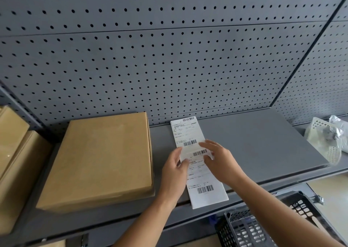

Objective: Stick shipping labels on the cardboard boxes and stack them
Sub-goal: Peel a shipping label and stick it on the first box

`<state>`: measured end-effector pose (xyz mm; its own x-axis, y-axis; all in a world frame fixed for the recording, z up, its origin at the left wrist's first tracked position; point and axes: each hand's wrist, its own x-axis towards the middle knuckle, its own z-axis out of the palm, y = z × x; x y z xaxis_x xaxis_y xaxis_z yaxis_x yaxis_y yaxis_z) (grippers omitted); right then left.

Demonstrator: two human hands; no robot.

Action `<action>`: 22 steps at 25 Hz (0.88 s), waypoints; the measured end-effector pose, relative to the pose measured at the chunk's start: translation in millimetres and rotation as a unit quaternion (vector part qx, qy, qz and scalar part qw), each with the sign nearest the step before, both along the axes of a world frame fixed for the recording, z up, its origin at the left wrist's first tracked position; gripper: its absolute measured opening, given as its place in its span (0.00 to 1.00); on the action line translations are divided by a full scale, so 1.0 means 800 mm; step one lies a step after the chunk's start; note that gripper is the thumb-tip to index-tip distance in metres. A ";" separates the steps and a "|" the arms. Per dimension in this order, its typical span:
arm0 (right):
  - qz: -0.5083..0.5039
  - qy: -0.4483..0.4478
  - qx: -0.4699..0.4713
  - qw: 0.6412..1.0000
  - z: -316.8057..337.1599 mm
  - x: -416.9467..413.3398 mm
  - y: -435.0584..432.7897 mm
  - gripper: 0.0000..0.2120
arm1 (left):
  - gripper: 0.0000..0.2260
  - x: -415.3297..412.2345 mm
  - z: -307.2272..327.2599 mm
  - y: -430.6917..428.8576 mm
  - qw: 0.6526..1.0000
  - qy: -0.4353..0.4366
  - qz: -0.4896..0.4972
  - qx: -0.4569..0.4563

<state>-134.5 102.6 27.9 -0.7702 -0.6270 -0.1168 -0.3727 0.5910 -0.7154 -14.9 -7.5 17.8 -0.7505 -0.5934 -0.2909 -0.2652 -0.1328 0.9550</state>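
Note:
A long white strip of shipping labels [202, 179] with barcodes lies on the grey shelf [263, 143], running from the pegboard to the front edge. My left hand [176, 166] pinches the strip's left edge near its middle. My right hand [218, 158] grips the right side, and a label edge curls up between the two hands. A flat brown cardboard box [101, 160] rests on the shelf just left of my left hand, with no label visible on its top.
More cardboard boxes [15, 164] stand at the far left. A grey pegboard [169, 49] backs the shelf. A white perforated basket [325, 139] with plastic bags sits at the right end. A dark plastic crate [263, 226] is below the shelf's front edge.

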 end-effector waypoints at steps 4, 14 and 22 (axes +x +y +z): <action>-0.082 -0.076 -0.093 0.989 0.004 -0.006 -0.002 0.22 | 0.16 0.001 -0.001 0.000 0.999 0.026 0.039 0.020; -0.117 -0.210 -0.263 0.934 0.029 -0.017 0.003 0.13 | 0.14 -0.003 0.027 -0.008 0.985 0.091 0.093 0.111; 0.067 0.323 -0.063 0.942 0.035 -0.007 0.003 0.12 | 0.17 -0.003 0.049 -0.003 0.990 0.129 0.058 0.022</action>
